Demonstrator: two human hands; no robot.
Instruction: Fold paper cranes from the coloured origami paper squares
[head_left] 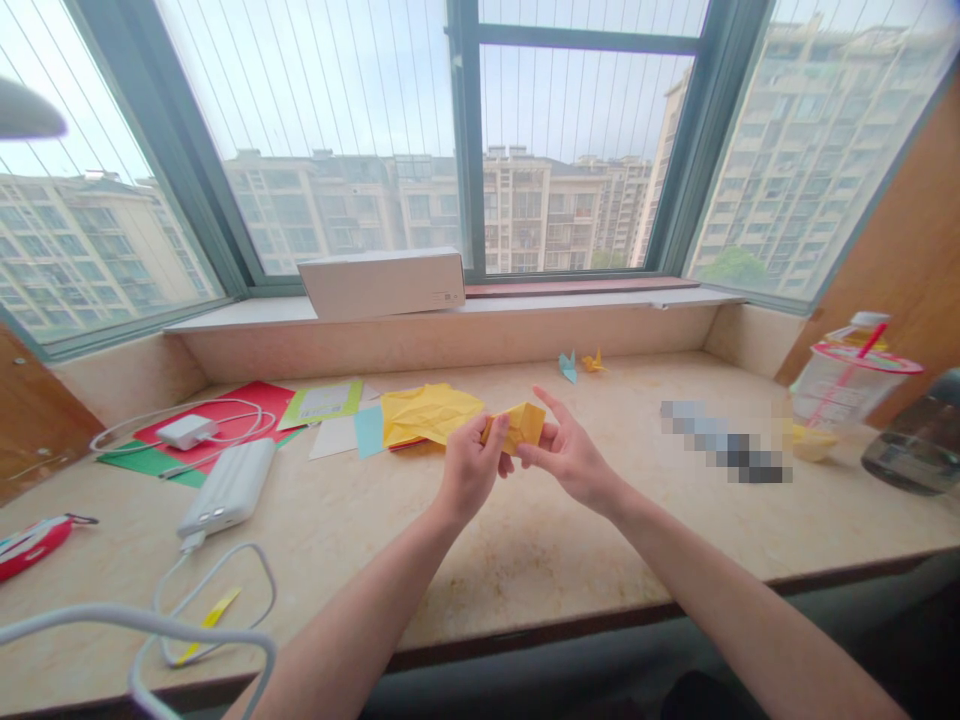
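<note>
Between my two hands, a folded piece of yellow paper [528, 424] is held up above the stone ledge. My left hand [471, 462] pinches its left side, thumb on the near face. At its right edge, my right hand [571, 452] grips it between thumb and curled fingers, while the index finger points up and away. Just behind my left hand lies a creased yellow sheet [424, 412] on top of other papers. Two small folded paper cranes, one blue [568, 367] and one orange-yellow [594, 361], stand farther back.
Red paper [247, 408], green paper [127, 462], a charger [187, 431] and a power bank [229, 485] with looping cables lie at left. A long white box [386, 283] rests on the sill. A plastic cup [847, 385] with a straw and a dark container [919, 450] stand right.
</note>
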